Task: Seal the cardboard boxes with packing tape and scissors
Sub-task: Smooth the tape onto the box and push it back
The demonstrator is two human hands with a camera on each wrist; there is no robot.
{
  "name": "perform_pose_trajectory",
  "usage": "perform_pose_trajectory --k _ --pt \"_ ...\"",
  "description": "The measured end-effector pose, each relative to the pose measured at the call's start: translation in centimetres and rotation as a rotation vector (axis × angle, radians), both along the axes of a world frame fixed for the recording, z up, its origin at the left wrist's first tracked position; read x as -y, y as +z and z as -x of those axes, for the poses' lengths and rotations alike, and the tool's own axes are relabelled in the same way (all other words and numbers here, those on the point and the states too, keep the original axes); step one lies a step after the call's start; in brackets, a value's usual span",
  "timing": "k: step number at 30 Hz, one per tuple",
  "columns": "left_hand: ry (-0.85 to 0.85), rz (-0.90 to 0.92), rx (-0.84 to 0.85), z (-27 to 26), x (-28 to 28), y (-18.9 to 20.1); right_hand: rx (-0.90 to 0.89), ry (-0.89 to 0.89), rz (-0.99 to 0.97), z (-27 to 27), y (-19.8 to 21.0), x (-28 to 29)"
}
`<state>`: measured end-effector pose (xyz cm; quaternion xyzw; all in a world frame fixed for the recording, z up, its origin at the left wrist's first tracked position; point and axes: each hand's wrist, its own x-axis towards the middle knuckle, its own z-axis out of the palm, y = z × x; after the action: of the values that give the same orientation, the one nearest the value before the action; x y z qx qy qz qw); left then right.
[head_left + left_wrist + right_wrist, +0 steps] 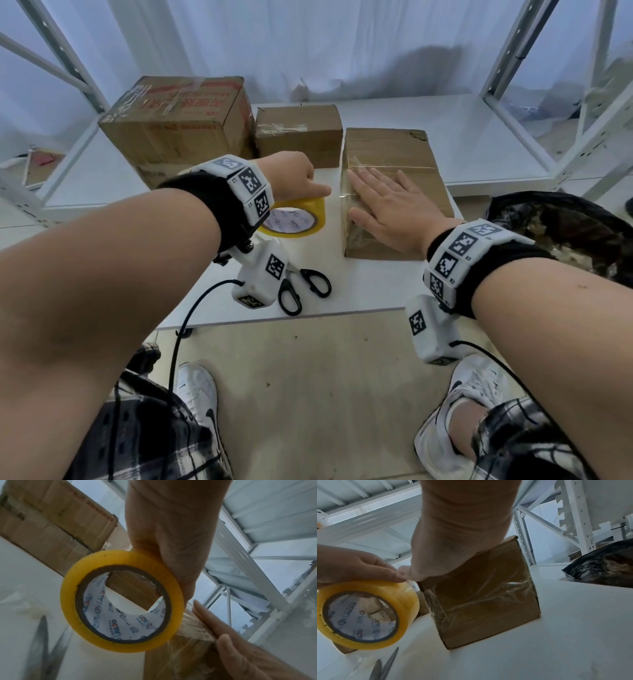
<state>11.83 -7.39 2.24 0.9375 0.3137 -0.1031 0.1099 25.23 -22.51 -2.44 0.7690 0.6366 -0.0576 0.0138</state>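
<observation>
I'm gripping the tape roll (297,219) in my left hand (294,176), right hand (387,205) flat, fingers straight, pressing the strip onto the box (394,150); I'm judging steady tension matters.

Bare table (376,284) lies open in front of the near box (394,150), out to the front edge, and to its right. On its left the gap is taken by the tape roll (296,219), with the scissors (301,286) lying nearer. Behind, the small box (298,133) and large box (178,123) close the back left; the back right stays open. A black bag (565,229) sits beyond the right edge.
</observation>
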Motion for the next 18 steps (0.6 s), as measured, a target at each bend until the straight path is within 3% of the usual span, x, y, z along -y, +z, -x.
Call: perform_pose_trajectory --k 9,14,18 --pt "-0.012 0.011 0.03 0.0 -0.2 -0.9 -0.028 -0.03 -0.056 1.2 0.2 -0.1" --pt "-0.073 0.192 0.006 1.1 0.3 -0.8 -0.039 -0.207 -0.197 3.2 -0.5 -1.3" --pt "-0.123 0.19 -0.049 1.4 0.7 -1.4 0.019 -0.328 -0.176 4.4 -1.0 -2.3"
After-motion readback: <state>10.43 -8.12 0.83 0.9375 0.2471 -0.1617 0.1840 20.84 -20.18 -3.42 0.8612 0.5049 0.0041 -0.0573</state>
